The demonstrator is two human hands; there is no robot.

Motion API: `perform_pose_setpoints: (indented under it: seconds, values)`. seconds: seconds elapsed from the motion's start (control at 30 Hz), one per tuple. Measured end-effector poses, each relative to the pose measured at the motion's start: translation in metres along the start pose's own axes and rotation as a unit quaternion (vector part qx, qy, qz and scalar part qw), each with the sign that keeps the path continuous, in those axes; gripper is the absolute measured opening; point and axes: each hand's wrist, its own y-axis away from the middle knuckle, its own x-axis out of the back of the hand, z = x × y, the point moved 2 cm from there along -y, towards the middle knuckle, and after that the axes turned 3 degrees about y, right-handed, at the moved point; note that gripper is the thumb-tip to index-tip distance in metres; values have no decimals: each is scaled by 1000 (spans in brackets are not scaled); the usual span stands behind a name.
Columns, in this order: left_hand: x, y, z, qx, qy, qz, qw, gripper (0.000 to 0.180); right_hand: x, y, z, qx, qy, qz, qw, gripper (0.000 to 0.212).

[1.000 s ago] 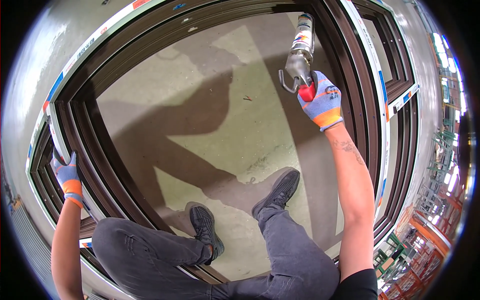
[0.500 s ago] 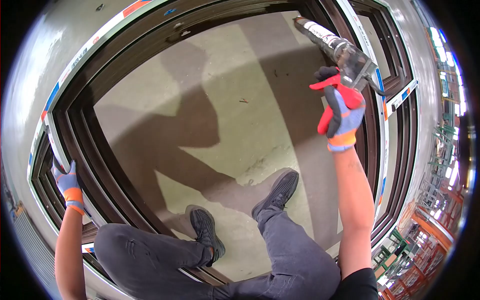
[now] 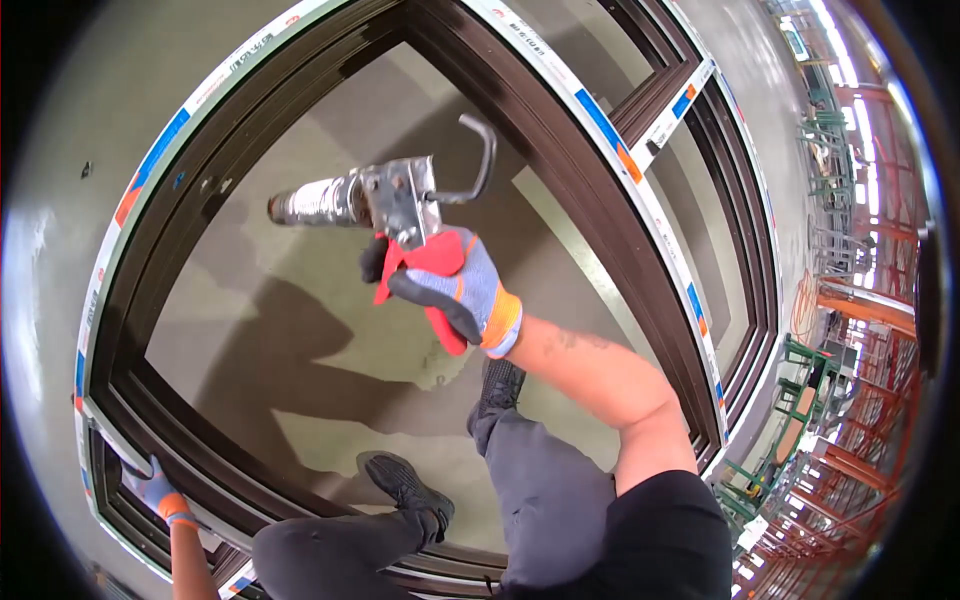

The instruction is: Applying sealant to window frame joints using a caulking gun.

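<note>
My right hand (image 3: pixel 468 292), in a grey glove with orange cuff, is closed round the red handle of a caulking gun (image 3: pixel 400 195). The gun lies roughly level above the opening of a large dark brown window frame (image 3: pixel 580 225); its cartridge points left and its hooked rod sticks out to the right. At the lower left my left hand (image 3: pixel 160 490), in a matching glove, grips the frame's side rail, fingers partly hidden. White protective tape (image 3: pixel 555 75) with blue and orange patches runs along the frame's outer edges.
My feet, in dark shoes (image 3: pixel 405 490), stand on the concrete floor inside the frame opening. Narrower framed sections (image 3: pixel 650 130) adjoin at the right. Farther right are green stands (image 3: pixel 790 400), an orange beam (image 3: pixel 865 308) and red racks.
My right hand has swung left with the caulking gun, from the frame's right rail to over the opening. The gun has turned to point left. My view has shifted; my left hand still grips the frame.
</note>
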Motion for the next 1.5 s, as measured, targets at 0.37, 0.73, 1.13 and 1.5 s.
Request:
perform_pose_setpoints:
  seconds: [0.37,0.73,1.13,1.5]
  values:
    - [28,-39,13,-66,-523,30,849,90,1,154,-59,-79,-93,80,989,40]
    - [36,213,291,-470,-520,-446,557,46,17,381,-164,-98,15,264,959,38]
    - [60,393,598,-214,63,-558,799,39,138,454,-315,-83,-91,342,932,58]
    - [34,358,732,-310,83,-533,783,36,236,321,-459,-83,15,357,930,34]
